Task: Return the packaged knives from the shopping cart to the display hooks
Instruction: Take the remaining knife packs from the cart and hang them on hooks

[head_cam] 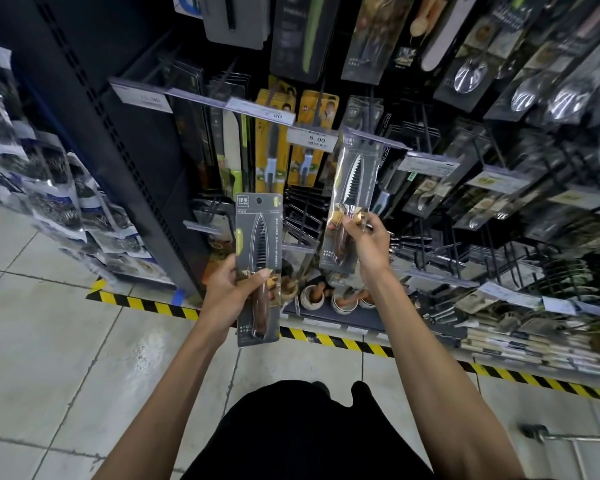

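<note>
I hold two packaged knives, each a dark card with a serrated blade and a brown handle. My left hand grips one packaged knife upright at its lower half, away from the rack. My right hand pinches the second packaged knife near its handle and holds its top edge up against a display hook beside the 8.00 price tag. Whether the card's hole is on the hook is hidden.
The rack carries many hooks with hanging knives, yellow peelers and spoons. Wooden mortars stand on the bottom shelf. Yellow-black tape edges the tiled floor. A shopping cart's corner shows at the lower right.
</note>
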